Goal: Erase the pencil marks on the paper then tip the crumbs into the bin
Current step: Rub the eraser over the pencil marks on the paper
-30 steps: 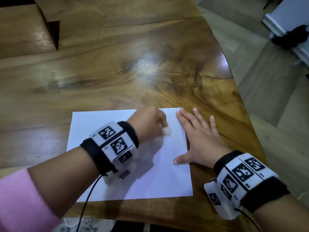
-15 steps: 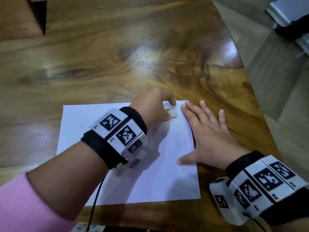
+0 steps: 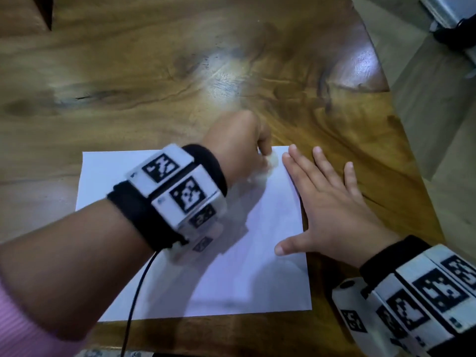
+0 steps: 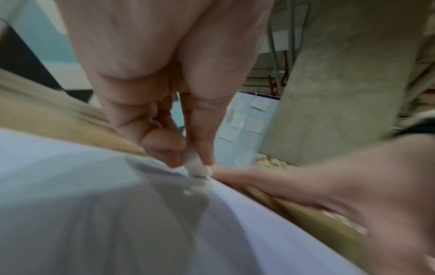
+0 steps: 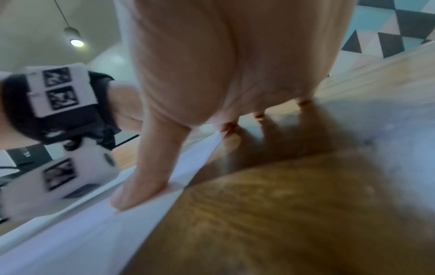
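I see my left hand pinching what looks like a white eraser, blurred, against the paper's far right corner. My right hand lies spread flat beside it, thumb pressing the paper onto the wooden table.

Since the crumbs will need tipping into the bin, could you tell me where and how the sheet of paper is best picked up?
Probably by its two long side edges. The paper lies flat on the table, so nothing can be gripped until a nail lifts an edge. The right hand already rests along the right edge; the left hand, now pinching the eraser, could take the left edge, bowing the sheet into a trough.
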Available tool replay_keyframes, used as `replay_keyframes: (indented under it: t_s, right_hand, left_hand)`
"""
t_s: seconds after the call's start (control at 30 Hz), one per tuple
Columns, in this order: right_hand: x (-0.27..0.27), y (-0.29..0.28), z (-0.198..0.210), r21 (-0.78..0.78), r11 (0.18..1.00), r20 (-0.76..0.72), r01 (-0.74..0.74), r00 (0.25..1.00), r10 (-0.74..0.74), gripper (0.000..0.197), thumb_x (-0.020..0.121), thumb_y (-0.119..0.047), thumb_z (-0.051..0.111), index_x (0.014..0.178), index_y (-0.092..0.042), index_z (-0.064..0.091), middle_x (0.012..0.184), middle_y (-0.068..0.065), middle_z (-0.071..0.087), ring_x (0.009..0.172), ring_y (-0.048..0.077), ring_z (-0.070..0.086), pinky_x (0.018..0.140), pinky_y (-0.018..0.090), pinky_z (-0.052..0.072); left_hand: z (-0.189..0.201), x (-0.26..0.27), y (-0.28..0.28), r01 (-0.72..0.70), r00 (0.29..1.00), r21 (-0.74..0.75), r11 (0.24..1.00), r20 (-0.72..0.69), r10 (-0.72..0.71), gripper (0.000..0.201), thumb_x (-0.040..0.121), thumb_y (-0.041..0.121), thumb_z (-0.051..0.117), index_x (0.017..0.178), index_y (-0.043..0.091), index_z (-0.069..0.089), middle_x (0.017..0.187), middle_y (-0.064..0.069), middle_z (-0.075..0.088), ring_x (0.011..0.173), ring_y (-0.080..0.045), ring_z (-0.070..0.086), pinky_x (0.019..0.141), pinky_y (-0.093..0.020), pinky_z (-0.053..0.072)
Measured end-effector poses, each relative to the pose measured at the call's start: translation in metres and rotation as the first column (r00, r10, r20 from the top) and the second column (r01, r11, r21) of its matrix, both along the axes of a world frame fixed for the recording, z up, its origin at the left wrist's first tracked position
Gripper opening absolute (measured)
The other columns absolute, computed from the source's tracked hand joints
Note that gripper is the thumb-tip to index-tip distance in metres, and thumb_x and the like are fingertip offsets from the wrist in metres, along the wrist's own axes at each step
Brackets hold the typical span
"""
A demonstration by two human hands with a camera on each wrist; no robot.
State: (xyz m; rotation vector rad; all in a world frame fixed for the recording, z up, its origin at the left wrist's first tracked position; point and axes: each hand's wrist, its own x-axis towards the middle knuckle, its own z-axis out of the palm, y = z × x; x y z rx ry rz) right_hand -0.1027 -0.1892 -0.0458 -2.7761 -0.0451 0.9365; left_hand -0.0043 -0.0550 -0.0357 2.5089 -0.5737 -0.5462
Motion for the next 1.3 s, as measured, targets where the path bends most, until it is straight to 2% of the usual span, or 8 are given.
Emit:
replay_keyframes:
  t_s: [0.13, 0.33, 0.5, 0.7, 0.9, 1.1, 1.17, 1.3]
  right_hand:
    - [0.001, 0.001, 0.001, 0.007, 1.0, -0.015, 0.003, 1.0, -0.002, 0.139, 0.048, -0.075, 0.065, 0.137, -0.033, -0.034, 0.136, -0.024, -0.046, 0.13, 0.009, -0.042, 0.108, 0.048, -0.022]
    - [0.001, 0.002, 0.002, 0.003, 1.0, -0.022, 0.011, 1.0, -0.011, 0.139, 0.048, -0.074, 0.066, 0.137, -0.034, -0.033, 0.13, -0.027, -0.048, 0.129, 0.008, -0.042, 0.107, 0.048, -0.022]
    - [0.002, 0.002, 0.002, 0.014, 1.0, -0.029, 0.014, 0.999, -0.014, 0.14, 0.047, -0.074, 0.067, 0.137, -0.034, -0.032, 0.131, -0.027, -0.047, 0.13, 0.008, -0.041, 0.107, 0.047, -0.022]
    - [0.002, 0.002, 0.0, -0.004, 1.0, -0.032, 0.005, 0.999, -0.005, 0.139, 0.048, -0.075, 0.066, 0.137, -0.033, -0.033, 0.129, -0.026, -0.048, 0.129, 0.01, -0.042, 0.108, 0.049, -0.021]
    - [0.002, 0.001, 0.001, 0.011, 1.0, -0.034, 0.012, 0.999, -0.011, 0.139, 0.048, -0.073, 0.068, 0.138, -0.033, -0.031, 0.132, -0.026, -0.046, 0.13, 0.01, -0.041, 0.108, 0.049, -0.021]
    - [0.002, 0.002, 0.0, -0.004, 1.0, -0.026, 0.01, 1.0, -0.01, 0.14, 0.047, -0.073, 0.067, 0.138, -0.033, -0.031, 0.13, -0.027, -0.045, 0.13, 0.01, -0.04, 0.108, 0.05, -0.021]
    - [0.002, 0.002, 0.001, -0.001, 1.0, -0.026, 0.01, 1.0, -0.01, 0.14, 0.047, -0.074, 0.068, 0.139, -0.033, -0.03, 0.13, -0.027, -0.045, 0.13, 0.009, -0.04, 0.108, 0.049, -0.021]
    - [0.003, 0.002, 0.0, 0.004, 1.0, -0.031, 0.018, 0.999, -0.018, 0.141, 0.045, -0.074, 0.068, 0.139, -0.034, -0.03, 0.128, -0.029, -0.046, 0.13, 0.009, -0.04, 0.109, 0.05, -0.021]
  left_hand:
    - [0.001, -0.042, 0.019, 0.267, 0.953, 0.006, 0.964, -0.152, -0.263, 0.011, 0.068, 0.022, 0.074, 0.073, 0.014, 0.07, 0.062, 0.007, 0.059, 0.057, -0.006, 0.047, 0.056, -0.007, 0.035]
    - [0.005, -0.002, -0.007, 0.024, 0.998, 0.057, 0.998, 0.062, -0.028, 0.008, 0.073, 0.017, 0.068, 0.08, 0.016, 0.069, 0.059, 0.008, 0.047, 0.066, -0.013, 0.046, 0.05, -0.019, 0.026]
    - [0.001, -0.051, 0.011, 0.344, 0.933, 0.021, 0.939, -0.125, -0.339, 0.004, 0.073, 0.018, 0.067, 0.077, 0.016, 0.068, 0.062, 0.01, 0.05, 0.065, -0.011, 0.046, 0.054, -0.019, 0.03]
    - [0.007, -0.005, -0.009, 0.074, 0.996, 0.074, 0.995, 0.034, -0.077, 0.007, 0.074, 0.013, 0.067, 0.08, 0.016, 0.068, 0.061, 0.008, 0.049, 0.07, -0.014, 0.049, 0.052, -0.019, 0.03]
    - [0.0, -0.046, 0.015, 0.349, 0.935, 0.08, 0.934, -0.091, -0.342, 0.002, 0.074, 0.016, 0.067, 0.074, 0.019, 0.067, 0.058, 0.01, 0.045, 0.063, -0.011, 0.045, 0.06, -0.02, 0.031]
    - [0.004, 0.002, -0.006, 0.059, 0.998, 0.076, 0.995, 0.025, -0.061, 0.01, 0.073, 0.009, 0.067, 0.08, 0.014, 0.068, 0.064, 0.006, 0.05, 0.071, -0.019, 0.053, 0.054, -0.015, 0.03]
    - [0.002, -0.015, -0.002, 0.175, 0.984, 0.065, 0.982, -0.029, -0.173, 0.007, 0.073, 0.012, 0.066, 0.079, 0.015, 0.069, 0.068, 0.005, 0.053, 0.072, -0.017, 0.052, 0.063, -0.02, 0.032]
    - [0.002, -0.051, 0.012, 0.362, 0.923, 0.037, 0.932, -0.153, -0.352, 0.009, 0.071, 0.015, 0.067, 0.079, 0.017, 0.07, 0.065, 0.009, 0.054, 0.066, -0.009, 0.048, 0.056, -0.02, 0.03]
